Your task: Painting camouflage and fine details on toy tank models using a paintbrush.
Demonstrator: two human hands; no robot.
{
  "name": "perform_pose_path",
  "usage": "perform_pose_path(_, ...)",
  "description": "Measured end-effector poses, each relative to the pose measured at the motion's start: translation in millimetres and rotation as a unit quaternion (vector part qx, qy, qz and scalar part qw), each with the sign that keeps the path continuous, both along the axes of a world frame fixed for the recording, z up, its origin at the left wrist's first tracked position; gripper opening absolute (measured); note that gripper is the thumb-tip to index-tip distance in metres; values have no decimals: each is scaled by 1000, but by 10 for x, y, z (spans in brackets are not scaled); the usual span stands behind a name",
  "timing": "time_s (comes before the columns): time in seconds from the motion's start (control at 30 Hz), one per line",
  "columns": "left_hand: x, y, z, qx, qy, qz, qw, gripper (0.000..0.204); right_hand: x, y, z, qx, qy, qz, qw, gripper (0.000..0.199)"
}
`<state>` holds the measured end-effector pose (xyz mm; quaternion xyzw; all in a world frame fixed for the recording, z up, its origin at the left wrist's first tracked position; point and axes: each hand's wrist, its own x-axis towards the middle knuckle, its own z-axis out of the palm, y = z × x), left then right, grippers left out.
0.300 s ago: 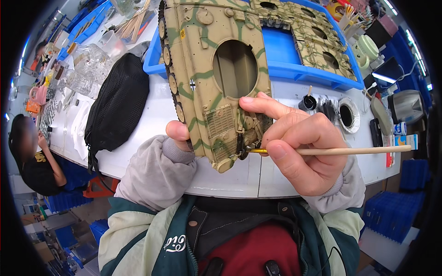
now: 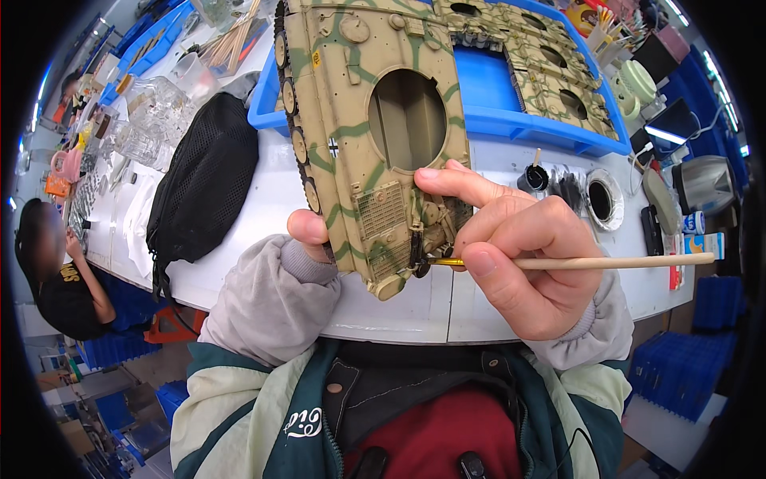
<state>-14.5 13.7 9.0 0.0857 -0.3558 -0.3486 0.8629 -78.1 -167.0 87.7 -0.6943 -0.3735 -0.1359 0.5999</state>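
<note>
A view from a head camera looks down at a long white worktable [image 2: 263, 199] in a busy workshop. The person holds a camouflage-painted model tank hull [image 2: 363, 136], tan with green stripes, up in front of the chest, above the near table edge. A large round hole shows in its top.

The left hand [image 2: 307, 231], mostly covered by a grey sleeve, is closed on the hull's left side, with only the thumb tip showing beside the wheels. The right hand [image 2: 511, 255] pinches a thin wooden-handled paintbrush [image 2: 606, 261] between thumb and fingers, with the forefinger stretched out and resting on the hull. The brush lies level, and its tip touches the hull's near end.

On the table behind, a blue tray [image 2: 487, 96] holds more camouflage tank hulls [image 2: 542, 72]. A black mesh bag [image 2: 203, 180] lies to the left, beside clear plastic containers [image 2: 152, 120]. To the right sit a small black paint pot [image 2: 533, 177], a round white dish [image 2: 604, 198] and a metal kettle [image 2: 706, 184].

Blue crates [image 2: 682, 363] are stacked on the floor at the right. At the far left another person [image 2: 60, 271] in a dark shirt sits at the same table.
</note>
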Motion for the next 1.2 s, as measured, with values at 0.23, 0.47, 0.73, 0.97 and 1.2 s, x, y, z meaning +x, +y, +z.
perform_pose_path(0.23,76,341,-509,80,28,38,996,97,1,-4,48,-4,-3,16,1000,9)
perform_pose_path(0.47,108,237,-405,18,-3,-3,1000,96,5,-17,39,9,14,11,1000,8)
perform_pose_path(0.73,79,278,-520,37,18,35,999,92,11,-15,25,-4,-11,11,1000,8)
perform_pose_path(0.97,60,232,-465,22,10,58,998,91,-7,-13,45,23,18,7,1000,8)
perform_pose_path(1.2,71,247,-431,42,12,37,998,92,9,-39,60,-17,-9,10,1000,8)
